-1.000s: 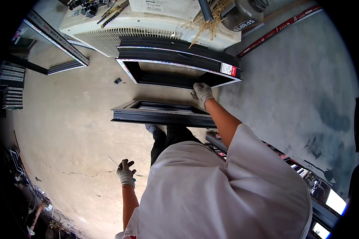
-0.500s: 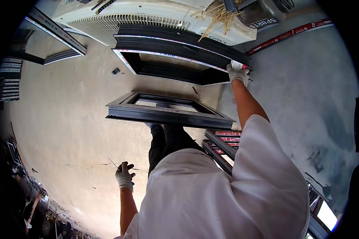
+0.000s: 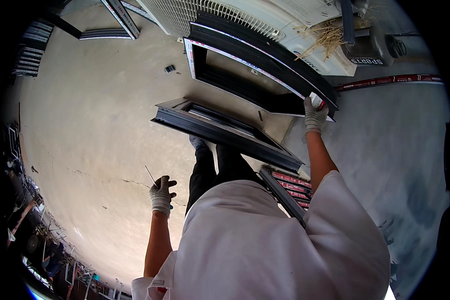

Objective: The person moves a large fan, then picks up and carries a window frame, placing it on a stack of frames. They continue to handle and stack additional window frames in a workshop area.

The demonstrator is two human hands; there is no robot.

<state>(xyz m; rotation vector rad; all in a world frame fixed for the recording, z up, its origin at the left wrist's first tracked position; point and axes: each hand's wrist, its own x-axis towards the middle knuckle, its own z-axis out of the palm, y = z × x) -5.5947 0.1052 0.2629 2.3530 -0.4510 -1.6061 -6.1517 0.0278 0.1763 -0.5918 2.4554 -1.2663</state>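
My left hand point(image 3: 161, 196), in a grey-and-white work glove, hangs over the floor at left. It is closed round a screwdriver, whose thin metal shaft point(image 3: 150, 175) sticks out past the fingers; most of the handle is hidden. My right hand point(image 3: 315, 116), gloved too, is at the right end of the upright black window frame point(image 3: 265, 61). Its fingers are closed on a small white-and-red box point(image 3: 316, 101) at the frame's top edge. A second dark frame point(image 3: 225, 131) stands between my legs and the first one.
Behind the black frame is a white air-conditioner unit point(image 3: 175, 15) with straw point(image 3: 330, 36) and a dark-lidded jar point(image 3: 372, 46) on it. Red-wrapped profiles point(image 3: 292, 186) lie by my right leg. More frame pieces point(image 3: 121, 20) stand far left; clutter point(image 3: 50, 250) lines the lower left.
My view has swung, so the frames sit tilted and farther right. My right hand's fingers have come round the small white-and-red box. The left hand still holds the screwdriver.
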